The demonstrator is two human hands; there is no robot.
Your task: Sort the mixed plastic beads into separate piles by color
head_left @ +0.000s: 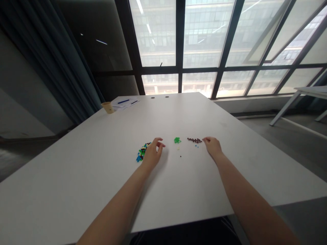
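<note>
My left hand (153, 151) hovers at the right edge of a mixed pile of small building bricks (140, 155) in blue, green, white, yellow and brown. Its fingers curve apart and hold nothing visible; part of the pile is hidden behind it. At the right end of a cluster of dark brown bricks (195, 140), my right hand (213, 145) has thumb and fingers pinched together. Whatever lies between those fingertips is too small to make out. Between the hands lie green bricks (177, 140), a few pale yellow bits (178, 148), tiny blue bricks (196, 146) and one black piece (180, 156).
The bricks are on a long white table (163, 119). Toward its far left stand a tan paper cup (108, 108) and papers (122, 104) with a blue pen (123, 101). Two round dark discs (167, 97) mark the far end. Another white table (311, 90) is at right.
</note>
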